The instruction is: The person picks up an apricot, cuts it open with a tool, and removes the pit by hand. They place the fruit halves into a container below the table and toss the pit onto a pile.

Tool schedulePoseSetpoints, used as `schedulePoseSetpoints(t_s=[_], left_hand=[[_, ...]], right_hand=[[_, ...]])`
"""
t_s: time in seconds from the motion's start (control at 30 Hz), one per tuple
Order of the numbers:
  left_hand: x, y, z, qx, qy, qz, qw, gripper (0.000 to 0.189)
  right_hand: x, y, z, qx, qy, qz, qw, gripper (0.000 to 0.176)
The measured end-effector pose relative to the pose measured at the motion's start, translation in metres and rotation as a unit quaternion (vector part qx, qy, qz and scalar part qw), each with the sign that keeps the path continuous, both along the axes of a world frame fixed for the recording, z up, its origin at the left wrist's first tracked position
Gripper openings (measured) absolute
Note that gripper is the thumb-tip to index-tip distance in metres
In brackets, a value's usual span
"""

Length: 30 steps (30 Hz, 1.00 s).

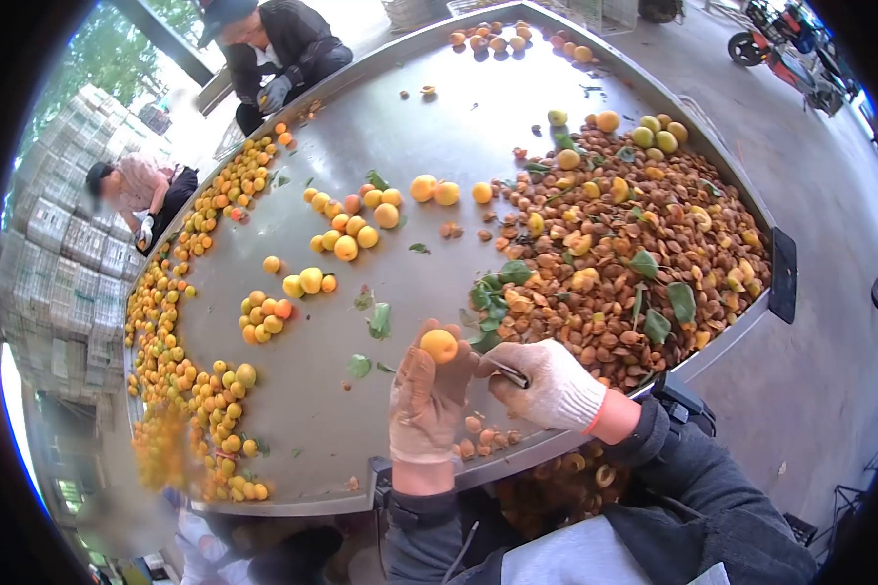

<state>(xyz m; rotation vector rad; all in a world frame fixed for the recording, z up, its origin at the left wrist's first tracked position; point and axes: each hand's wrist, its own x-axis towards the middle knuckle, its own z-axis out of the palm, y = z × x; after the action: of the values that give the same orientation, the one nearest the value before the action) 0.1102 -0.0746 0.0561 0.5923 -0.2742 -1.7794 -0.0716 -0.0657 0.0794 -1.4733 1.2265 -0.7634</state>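
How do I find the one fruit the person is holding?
Look at the big shiny metal table, then at its near edge, where two gloved hands meet. The left hand, in a tan glove, holds up a small round orange fruit, beside the thin dark blade in the right hand. The fruits around it lie on the table; only this one is lifted off it.

Metal, knit cloth, fruit skin.
Desk point(439, 127) glossy smooth metal; left hand point(426, 400), right hand point(554, 385) in rough knit cloth gloves; apricot point(439, 345) smooth matt skin; blade point(509, 373) shiny metal; pits point(605, 292) rough, dull.
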Motion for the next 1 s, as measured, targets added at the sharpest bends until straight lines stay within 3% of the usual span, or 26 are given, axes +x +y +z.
schedulePoseSetpoints(t_s=[0.1, 0.17, 0.37, 0.6, 0.8, 0.87, 1.0], left_hand=[[-0.024, 0.004, -0.009, -0.028, 0.009, -0.004, 1.0, 0.04], [-0.031, 0.01, -0.007, -0.073, -0.072, 0.006, 0.995, 0.04], [-0.031, 0.017, -0.005, -0.073, -0.103, 0.02, 0.992, 0.038], [-0.024, 0.023, -0.007, -0.049, -0.017, 0.022, 0.998, 0.039], [-0.032, 0.031, 0.008, -0.016, -0.156, 0.05, 0.986, 0.042], [-0.043, 0.035, 0.016, -0.031, -0.346, 0.055, 0.936, 0.045], [-0.047, 0.035, 0.019, -0.023, -0.295, 0.072, 0.952, 0.047]], right_hand=[[-0.009, 0.003, -0.006, -0.064, 0.064, 0.017, 0.996, 0.026], [-0.009, 0.007, -0.009, -0.125, 0.078, 0.002, 0.989, 0.029], [-0.005, 0.012, -0.003, -0.087, 0.13, 0.02, 0.988, 0.039], [0.005, 0.016, -0.008, -0.12, 0.095, 0.015, 0.988, 0.039], [0.004, 0.014, -0.014, -0.112, 0.151, 0.008, 0.982, 0.036], [0.0, 0.007, -0.02, -0.089, 0.21, 0.047, 0.973, 0.031], [-0.002, 0.009, -0.028, -0.083, 0.097, 0.028, 0.991, 0.024]])
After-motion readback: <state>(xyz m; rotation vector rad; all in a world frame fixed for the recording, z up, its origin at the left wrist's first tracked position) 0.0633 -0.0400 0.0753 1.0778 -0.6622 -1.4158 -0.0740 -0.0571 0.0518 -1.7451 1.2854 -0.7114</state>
